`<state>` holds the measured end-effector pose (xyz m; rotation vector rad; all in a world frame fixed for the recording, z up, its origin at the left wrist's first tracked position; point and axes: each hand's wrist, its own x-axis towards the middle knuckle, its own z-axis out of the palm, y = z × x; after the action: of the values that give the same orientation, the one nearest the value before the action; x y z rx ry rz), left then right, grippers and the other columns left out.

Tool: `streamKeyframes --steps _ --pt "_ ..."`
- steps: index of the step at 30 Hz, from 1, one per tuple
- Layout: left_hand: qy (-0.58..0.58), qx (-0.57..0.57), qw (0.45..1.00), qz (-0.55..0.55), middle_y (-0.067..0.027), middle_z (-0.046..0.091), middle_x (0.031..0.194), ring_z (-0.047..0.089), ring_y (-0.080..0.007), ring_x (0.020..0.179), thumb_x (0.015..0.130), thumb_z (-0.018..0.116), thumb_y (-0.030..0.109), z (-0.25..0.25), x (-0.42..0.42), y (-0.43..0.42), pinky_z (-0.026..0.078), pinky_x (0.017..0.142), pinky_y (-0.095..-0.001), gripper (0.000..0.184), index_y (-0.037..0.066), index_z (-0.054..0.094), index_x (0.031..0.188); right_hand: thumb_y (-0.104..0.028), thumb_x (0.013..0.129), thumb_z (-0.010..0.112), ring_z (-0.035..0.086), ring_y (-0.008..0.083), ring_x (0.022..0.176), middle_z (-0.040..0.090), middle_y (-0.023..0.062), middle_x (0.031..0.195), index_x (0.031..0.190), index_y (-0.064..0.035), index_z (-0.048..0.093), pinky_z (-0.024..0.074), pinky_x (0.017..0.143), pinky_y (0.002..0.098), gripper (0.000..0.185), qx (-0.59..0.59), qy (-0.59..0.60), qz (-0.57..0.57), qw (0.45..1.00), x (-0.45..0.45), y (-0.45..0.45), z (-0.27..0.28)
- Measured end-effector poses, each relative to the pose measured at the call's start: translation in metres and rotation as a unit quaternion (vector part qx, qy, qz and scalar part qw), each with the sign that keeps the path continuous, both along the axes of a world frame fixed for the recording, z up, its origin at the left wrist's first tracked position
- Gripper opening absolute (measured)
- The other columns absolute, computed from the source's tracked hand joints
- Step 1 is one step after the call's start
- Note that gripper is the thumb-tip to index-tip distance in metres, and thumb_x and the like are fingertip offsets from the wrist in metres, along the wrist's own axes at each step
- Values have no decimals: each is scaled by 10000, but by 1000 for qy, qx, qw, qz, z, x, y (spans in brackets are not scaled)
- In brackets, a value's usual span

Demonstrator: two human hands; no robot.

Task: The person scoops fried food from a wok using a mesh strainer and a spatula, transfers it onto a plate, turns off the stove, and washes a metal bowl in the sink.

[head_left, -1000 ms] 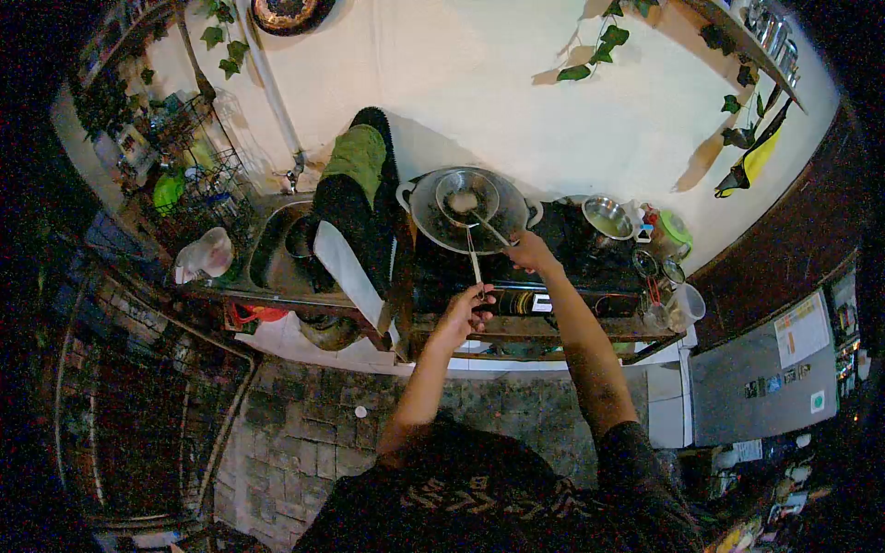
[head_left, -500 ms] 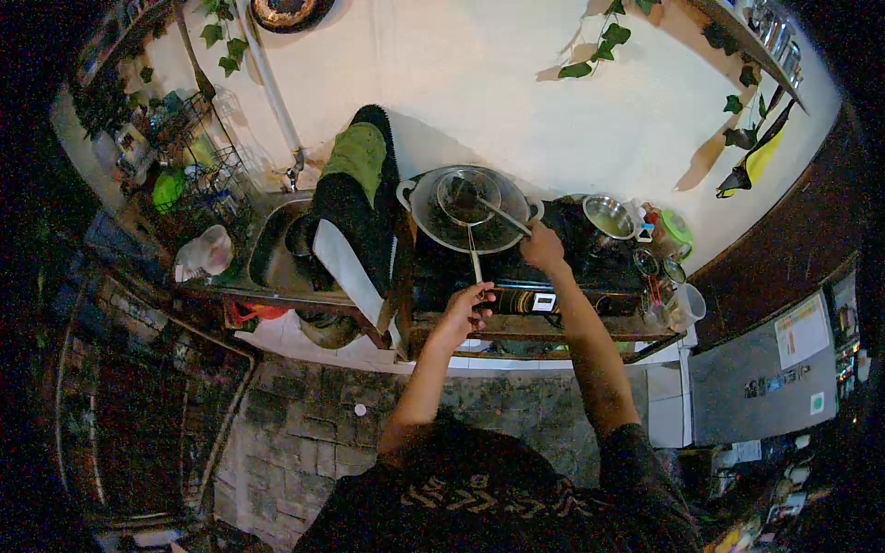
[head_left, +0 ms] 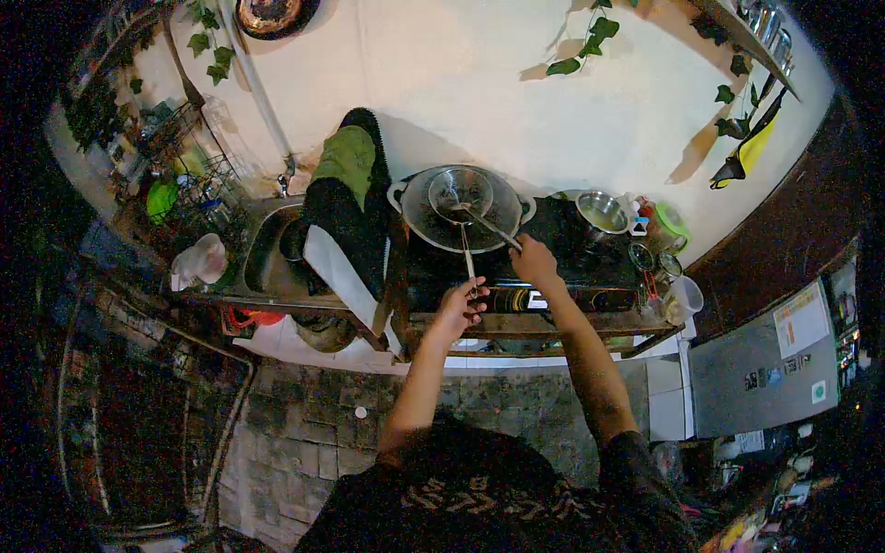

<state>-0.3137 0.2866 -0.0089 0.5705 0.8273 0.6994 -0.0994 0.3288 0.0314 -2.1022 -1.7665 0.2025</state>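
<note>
A wide two-handled pan (head_left: 419, 226) sits on the dark stove. Over it, a round mesh strainer (head_left: 447, 189) is held level by its handle in my left hand (head_left: 464, 306), with the fingers wrapped round the handle's lower end. My right hand (head_left: 535, 262) grips a long metal utensil (head_left: 493, 227) whose far end reaches into the strainer. What that end looks like and what lies in the strainer are too dark to tell.
Right of the pan stand a steel bowl (head_left: 603, 212), a green-lidded jar (head_left: 668, 221) and a clear plastic cup (head_left: 683, 297). A sink (head_left: 267, 249), a white board (head_left: 336, 272) and a wire rack (head_left: 207, 184) are on the left. A grey fridge (head_left: 747, 369) stands right.
The utensil's end moved from the strainer's middle up and out, then back down into it, with my right hand shifting right and then back left. The view has shifted slightly.
</note>
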Motion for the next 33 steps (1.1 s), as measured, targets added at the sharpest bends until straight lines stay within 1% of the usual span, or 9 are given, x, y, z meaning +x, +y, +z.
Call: streamKeyframes --steps 1,3,5,6,8,11,17,26,33 --pt "8 20 1000 -1 11 639 966 562 -124 718 965 534 452 -3 0 2 415 588 -277 410 165 591 1251 -300 899 611 654 425 905 691 197 963 1169 -130 593 517 793 527 319 8 -4 6 1000 0 -2 3" --pt "0 18 1000 -4 11 642 966 568 -124 717 960 541 457 -8 1 3 417 588 -281 415 163 591 1248 -291 897 610 653 424 927 692 197 979 1192 -135 590 515 813 524 335 16 -8 12 1000 -1 -4 11" --pt "-7 16 1000 -6 10 645 966 575 -125 715 955 548 463 -11 1 4 419 587 -285 421 161 591 1246 -316 886 619 641 417 990 686 201 1030 1232 -141 580 505 858 519 390 -27 14 13 999 -3 -5 19" --pt "-11 5 1000 -3 10 648 961 581 -128 713 952 554 464 -10 2 3 417 582 -285 422 161 591 1244 -316 886 619 641 417 990 686 201 1030 1232 -141 580 505 858 519 390 -27 14 12 999 -3 -7 22" --pt "-14 -6 1000 0 11 651 956 586 -131 712 948 559 465 -7 3 2 415 576 -285 424 161 592 1242 -372 869 636 631 413 1034 674 214 1087 1252 -143 574 495 901 499 451 -82 38 16 996 -5 -10 27" --pt "-24 -18 1000 1 13 654 946 588 -136 711 946 562 464 -6 3 4 411 566 -285 417 167 594 1238 -419 857 643 625 406 1064 664 216 1131 1280 -137 562 491 920 484 515 -110 41 52 992 -1 -13 23" --pt "-30 -22 999 -3 5 649 949 576 -139 701 951 555 454 0 2 0 405 559 -284 409 167 595 1240 -427 858 643 623 397 1086 663 218 1145 1306 -123 548 486 933 470 550 -149 36 32 988 -6 -15 26" --pt "-29 -10 1000 -4 16 629 976 553 -133 711 944 571 445 3 2 -3 400 581 -273 399 171 597 1232 -413 833 671 616 404 1097 650 239 1162 1295 -63 556 484 940 463 591 -133 48 52 989 -2 -10 14" --pt "-39 -23 999 -2 29 645 942 565 -128 711 944 566 450 -1 4 -2 399 574 -272 398 168 594 1224 -414 829 676 603 398 1124 636 240 1192 1299 -67 556 477 954 457 596 -145 30 34 988 4 -7 9"
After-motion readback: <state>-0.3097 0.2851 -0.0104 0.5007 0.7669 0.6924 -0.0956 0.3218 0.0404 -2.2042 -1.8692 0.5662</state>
